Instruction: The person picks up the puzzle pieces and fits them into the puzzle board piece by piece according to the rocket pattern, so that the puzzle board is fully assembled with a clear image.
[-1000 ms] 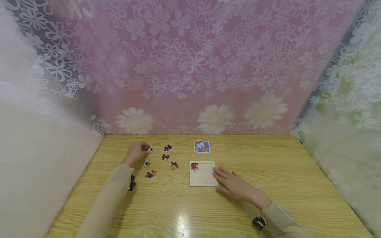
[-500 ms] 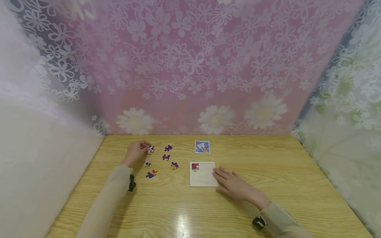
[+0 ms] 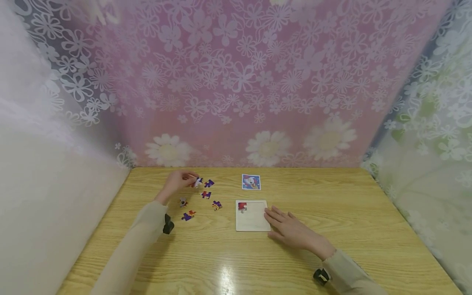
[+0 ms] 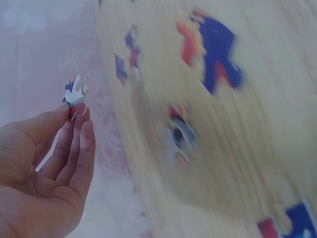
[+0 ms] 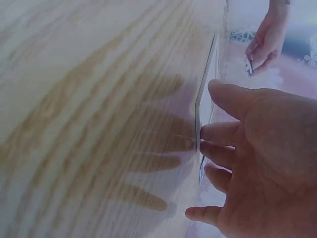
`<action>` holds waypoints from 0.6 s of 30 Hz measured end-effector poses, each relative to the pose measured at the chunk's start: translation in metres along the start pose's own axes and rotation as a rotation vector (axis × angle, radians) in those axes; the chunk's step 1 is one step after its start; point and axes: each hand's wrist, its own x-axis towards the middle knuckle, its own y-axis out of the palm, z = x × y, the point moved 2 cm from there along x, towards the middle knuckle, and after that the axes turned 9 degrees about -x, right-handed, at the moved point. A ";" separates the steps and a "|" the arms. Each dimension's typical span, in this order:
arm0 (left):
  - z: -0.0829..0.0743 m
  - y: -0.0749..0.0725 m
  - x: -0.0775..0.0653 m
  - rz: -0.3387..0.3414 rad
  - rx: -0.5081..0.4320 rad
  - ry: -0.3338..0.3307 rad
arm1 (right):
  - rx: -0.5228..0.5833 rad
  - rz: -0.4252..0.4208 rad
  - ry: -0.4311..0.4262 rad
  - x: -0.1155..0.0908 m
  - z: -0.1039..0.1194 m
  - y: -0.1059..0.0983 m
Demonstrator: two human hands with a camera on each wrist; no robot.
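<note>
My left hand (image 3: 178,183) pinches a white and purple jigsaw piece (image 3: 198,182) between thumb and fingertips. In the left wrist view this piece (image 4: 75,92) is raised above the table. My right hand (image 3: 289,228) lies at the right edge of a white puzzle tray (image 3: 254,221), fingers extended and touching the rim. A red piece (image 3: 242,206) sits in the tray's upper left corner. Loose jigsaw pieces lie around the left hand: a purple one (image 3: 209,183), a red and purple one (image 3: 205,195), a purple and yellow one (image 3: 216,205) and several others.
Behind the tray lies a small square picture card (image 3: 251,182). A grey and white piece (image 3: 183,202) and a purple and orange piece (image 3: 188,215) lie nearer the left forearm. A floral curtain (image 3: 243,102) stands behind the wooden table (image 3: 295,266).
My left hand has picked up the white and purple jigsaw piece and moved rightward with it. My right hand stays at the tray's edge.
</note>
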 end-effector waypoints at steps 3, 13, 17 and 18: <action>-0.008 0.006 0.002 0.026 0.010 0.027 | -0.008 0.003 -0.002 0.000 0.000 0.000; -0.038 0.036 0.010 0.104 -0.027 0.071 | -0.016 -0.006 -0.012 -0.001 0.003 -0.004; -0.049 0.051 0.013 0.120 -0.050 0.080 | -0.025 -0.010 -0.016 -0.001 0.002 -0.003; -0.052 0.054 0.013 0.124 -0.050 0.081 | -0.028 -0.013 -0.018 0.000 0.002 -0.003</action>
